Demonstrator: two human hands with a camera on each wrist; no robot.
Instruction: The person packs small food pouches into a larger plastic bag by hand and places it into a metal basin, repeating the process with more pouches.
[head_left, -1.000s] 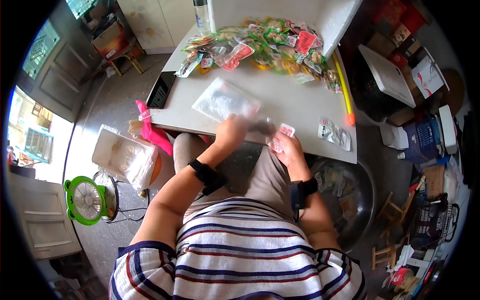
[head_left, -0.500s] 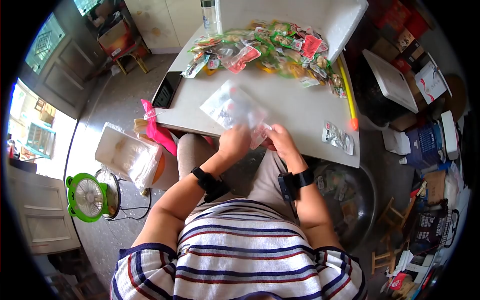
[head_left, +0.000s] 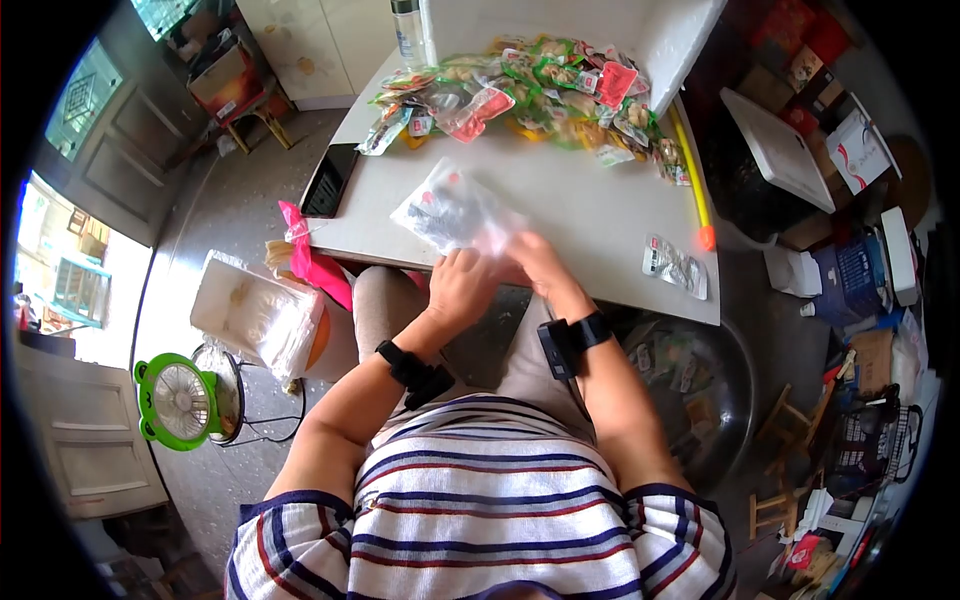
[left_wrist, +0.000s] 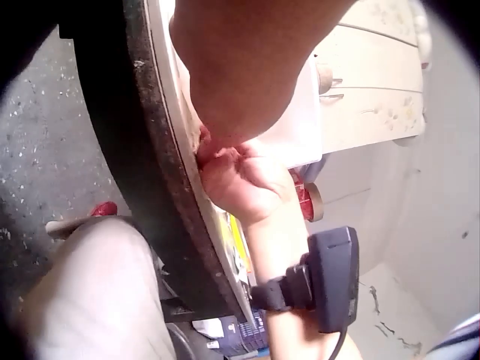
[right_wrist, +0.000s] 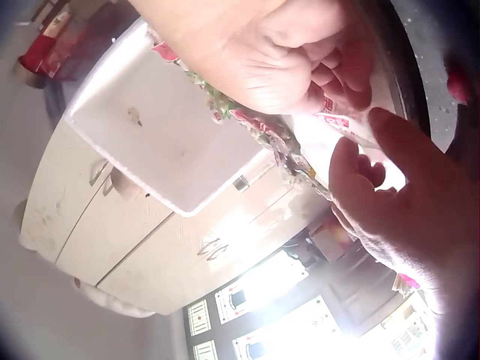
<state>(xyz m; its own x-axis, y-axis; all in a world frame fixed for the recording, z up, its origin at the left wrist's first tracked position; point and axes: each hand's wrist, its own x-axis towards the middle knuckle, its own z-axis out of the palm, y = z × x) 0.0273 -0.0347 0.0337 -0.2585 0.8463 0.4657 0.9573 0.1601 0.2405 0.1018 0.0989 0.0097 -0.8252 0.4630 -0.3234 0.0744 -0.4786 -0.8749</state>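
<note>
A clear plastic bag (head_left: 440, 205) lies on the table near its front edge, with dark and reddish packets showing through it. My left hand (head_left: 463, 290) grips the bag's near end, fingers curled. Close beside it, my right hand (head_left: 540, 262) holds a small red-and-white packet (right_wrist: 334, 120) at that same end of the bag. The right wrist view shows curled right fingers (right_wrist: 341, 75) on the packet, facing the left hand (right_wrist: 397, 180). In the left wrist view my own forearm and hand hide most of the bag.
Many small snack packets (head_left: 550, 85) are heaped at the back, before a white foam box (head_left: 580, 30). A silver packet (head_left: 675, 268) and a yellow stick (head_left: 690, 170) lie at the right. At the left edge sits a black phone (head_left: 329, 182); a metal basin (head_left: 735, 390) stands below the table.
My right hand has brought the red-and-white packet leftward to the bag's near end, beside the left hand. The packet is now mostly hidden, and the left hand keeps hold of the bag.
</note>
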